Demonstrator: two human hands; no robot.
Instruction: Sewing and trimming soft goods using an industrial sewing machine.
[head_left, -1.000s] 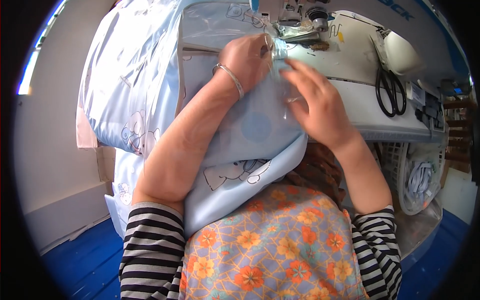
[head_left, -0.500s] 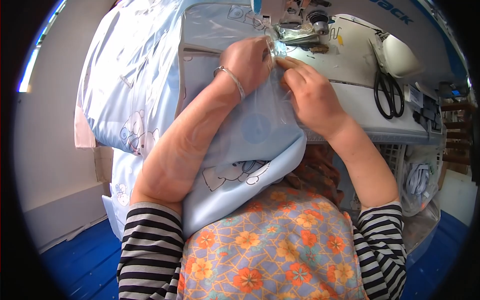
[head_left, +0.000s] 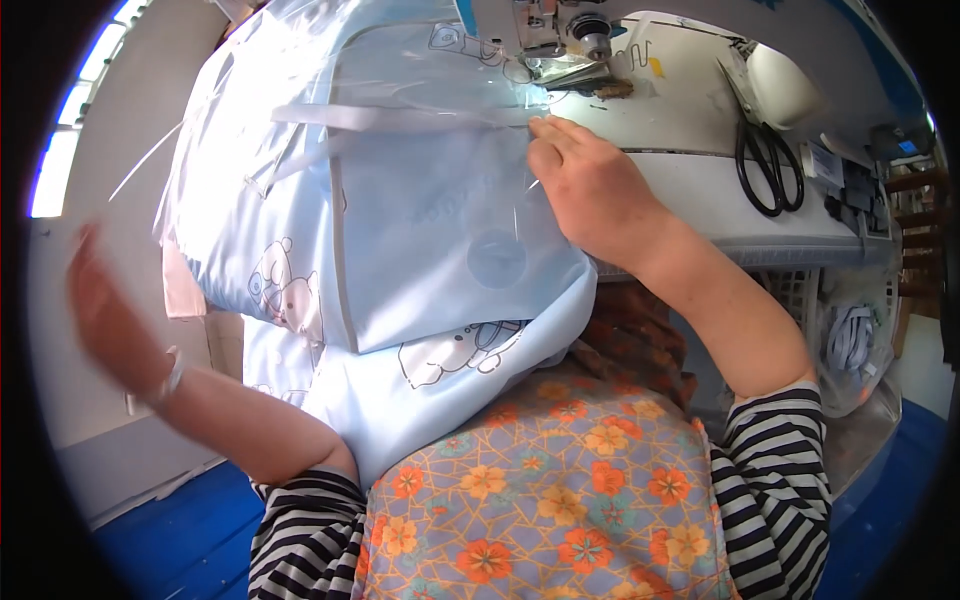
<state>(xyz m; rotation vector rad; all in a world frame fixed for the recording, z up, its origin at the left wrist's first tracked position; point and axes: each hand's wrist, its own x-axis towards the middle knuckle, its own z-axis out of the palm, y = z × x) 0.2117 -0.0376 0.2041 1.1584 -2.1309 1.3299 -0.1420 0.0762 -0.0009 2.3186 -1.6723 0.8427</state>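
Observation:
Light-blue fabric printed with cartoon animals (head_left: 460, 355) spreads over the sewing machine table and down onto my lap. A clear plastic sheet (head_left: 430, 215) with grey edging lies on it. Across the top runs a pale translucent strip (head_left: 400, 119), leading to the presser-foot area of the sewing machine (head_left: 565, 40). My right hand (head_left: 595, 185) is closed at the fabric's right edge, fingertips just below the presser foot. Far to the left, my left hand (head_left: 115, 320) is in the air away from the fabric, smeared by motion; its fingers cannot be made out.
Black-handled scissors (head_left: 768, 170) lie on the right of the machine table (head_left: 700, 190), beside a white rounded object (head_left: 785, 88). Below the table edge hangs a plastic bag (head_left: 850, 345) with a bundle of pale cord. A wall (head_left: 70, 330) stands at left.
My left hand has left the cloth by the presser foot and swung far out to the left. The pale strip now stretches leftward across the plastic. My right hand stays near the presser foot.

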